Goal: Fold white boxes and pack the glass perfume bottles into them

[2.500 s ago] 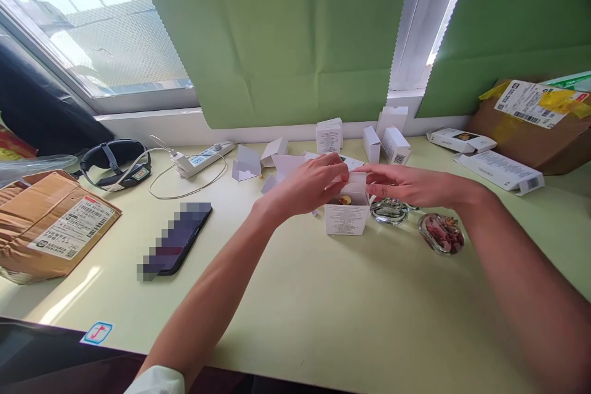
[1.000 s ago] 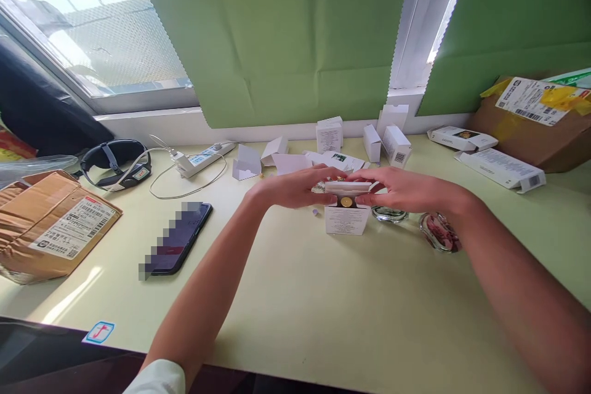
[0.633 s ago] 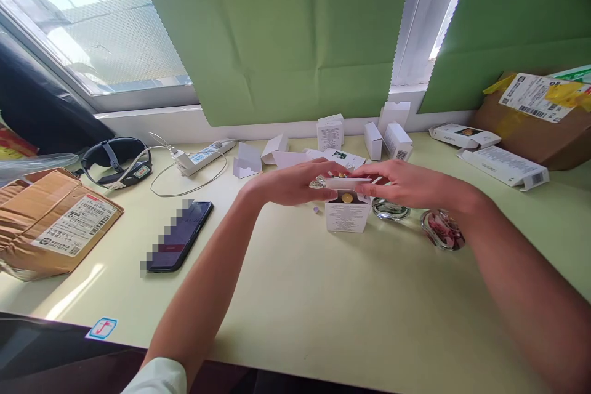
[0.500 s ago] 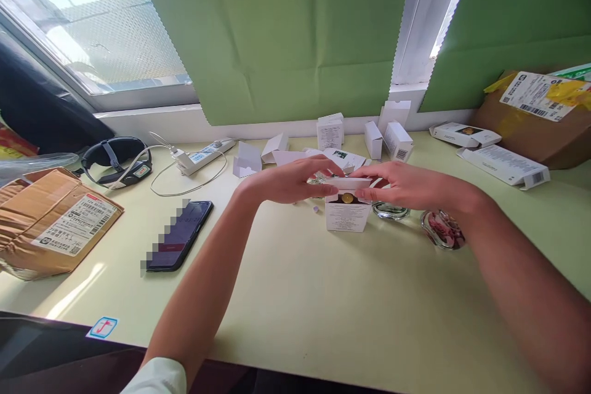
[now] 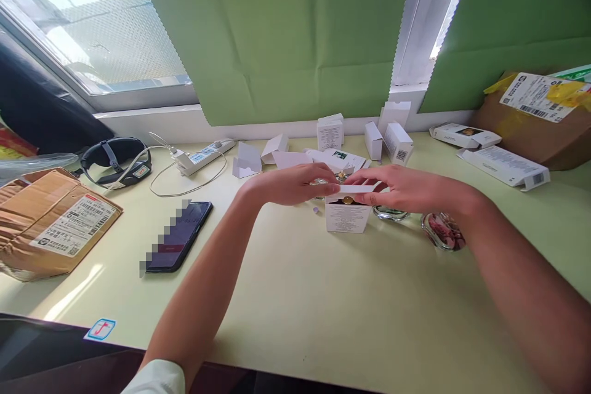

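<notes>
On the pale green desk (image 5: 323,320), the left hand (image 5: 290,184) and right hand (image 5: 406,188) meet over a small white carton (image 5: 346,218) that stands just below their fingertips. Each hand pinches one end of its top flap (image 5: 357,188), which lies level above the opening. Even pressure at both ends would likely bring the flap down square, clear of the gold cap (image 5: 347,200) beneath.

Our small white carton (image 5: 347,218) stood upright on the desk (image 5: 323,320), top flap (image 5: 359,188) nearly level over a gold cap (image 5: 347,200).
</notes>
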Motion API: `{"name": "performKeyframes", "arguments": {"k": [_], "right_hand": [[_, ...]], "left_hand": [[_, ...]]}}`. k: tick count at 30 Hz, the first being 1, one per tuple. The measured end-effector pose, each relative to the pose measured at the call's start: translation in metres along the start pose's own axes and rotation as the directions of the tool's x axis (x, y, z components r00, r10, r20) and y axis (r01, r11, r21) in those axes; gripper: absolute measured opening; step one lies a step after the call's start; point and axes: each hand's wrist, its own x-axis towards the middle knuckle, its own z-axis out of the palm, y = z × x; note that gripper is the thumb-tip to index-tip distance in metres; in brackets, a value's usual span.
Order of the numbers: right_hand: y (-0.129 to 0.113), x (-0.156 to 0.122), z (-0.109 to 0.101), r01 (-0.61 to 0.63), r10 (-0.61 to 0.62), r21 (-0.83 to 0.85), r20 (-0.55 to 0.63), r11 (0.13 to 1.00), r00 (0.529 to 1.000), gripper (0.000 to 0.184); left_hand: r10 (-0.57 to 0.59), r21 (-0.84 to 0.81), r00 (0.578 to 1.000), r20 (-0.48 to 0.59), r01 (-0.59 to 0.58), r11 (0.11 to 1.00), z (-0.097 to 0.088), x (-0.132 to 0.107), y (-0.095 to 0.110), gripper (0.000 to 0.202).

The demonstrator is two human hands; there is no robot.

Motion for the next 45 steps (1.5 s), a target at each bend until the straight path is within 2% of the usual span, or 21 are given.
{"name": "performKeyframes", "arguments": {"k": [10, 18, 30, 34, 45], "right_hand": [[0.0028, 0.0009, 0.003, -0.035, 0.036, -0.029, 0.042, 0.999, 0.998, 0.049], [0.0029, -0.0048, -0.0023, -0.036, 0.036, -0.016, 0.041, 0.999, 0.999, 0.063], [0.0003, -0.0045, -0.0001, -0.02, 0.02, -0.068, 0.002, 0.997, 1.0, 0.054], [0.0019, -0.0035, 0.0002, -0.041, 0.042, -0.076, -0.001, 0.996, 0.999, 0.053], [0.0008, -0.0032, 0.0021, -0.007, 0.007, -0.096, -0.007, 0.995, 1.0, 0.05]], "left_hand": [[-0.038, 0.031, 0.999, 0.02, 0.037, 0.999, 0.0012, 0.0016, 0.0005, 0.045], [-0.056, 0.034, 0.997, 0.057, 0.054, 0.998, 0.0024, 0.0014, 0.0003, 0.047], [-0.05, 0.011, 0.989, 0.141, 0.048, 0.999, 0.0019, 0.0031, 0.0002, 0.044], [-0.025, 0.015, 0.99, 0.139, 0.023, 1.0, 0.0022, 0.0037, -0.0008, 0.042], [0.026, 0.001, 0.991, 0.128, -0.027, 1.0, 0.0031, 0.0047, -0.0037, 0.039]]}}
